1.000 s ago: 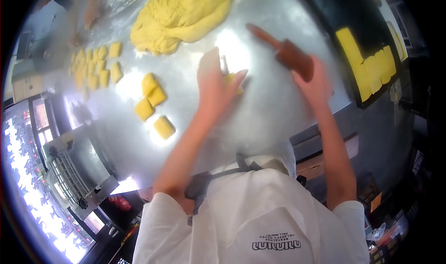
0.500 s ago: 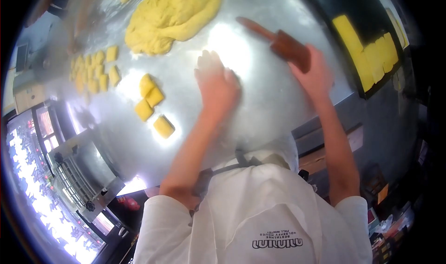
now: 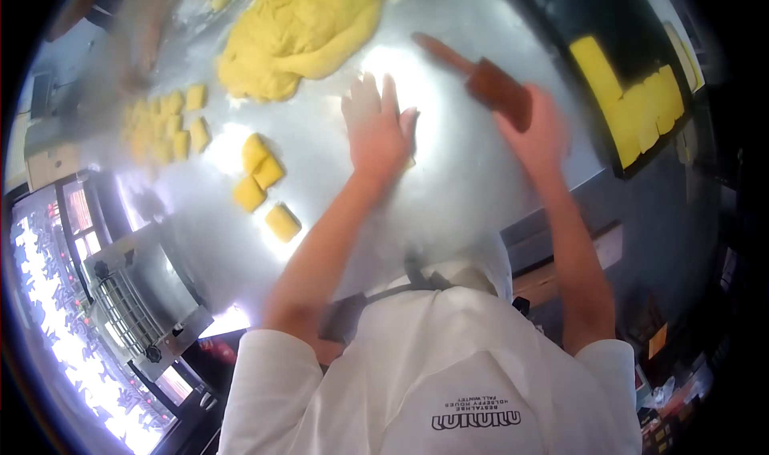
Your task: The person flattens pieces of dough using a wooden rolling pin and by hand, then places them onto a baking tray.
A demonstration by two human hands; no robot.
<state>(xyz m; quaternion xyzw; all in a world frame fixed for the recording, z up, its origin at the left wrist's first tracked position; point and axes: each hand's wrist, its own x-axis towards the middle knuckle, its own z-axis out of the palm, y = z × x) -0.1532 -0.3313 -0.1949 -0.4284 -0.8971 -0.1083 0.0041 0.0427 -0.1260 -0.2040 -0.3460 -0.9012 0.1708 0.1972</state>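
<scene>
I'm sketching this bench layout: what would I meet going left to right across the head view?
Far-left cluster of dough pieces, four dough pieces, left hand, rolling pin, right hand, black tray of dough sheets.

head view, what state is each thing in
left hand, open, palm down, fingers spread
right hand, closed on the rolling pin
rolling pin, held at one end
yellow piece, mostly hidden by left hand
large dough, one unshaped lump
four nearer dough pieces, three bunched, one apart
farther dough pieces, partly blurred
dark tray, partly covered by flat yellow pieces
</scene>
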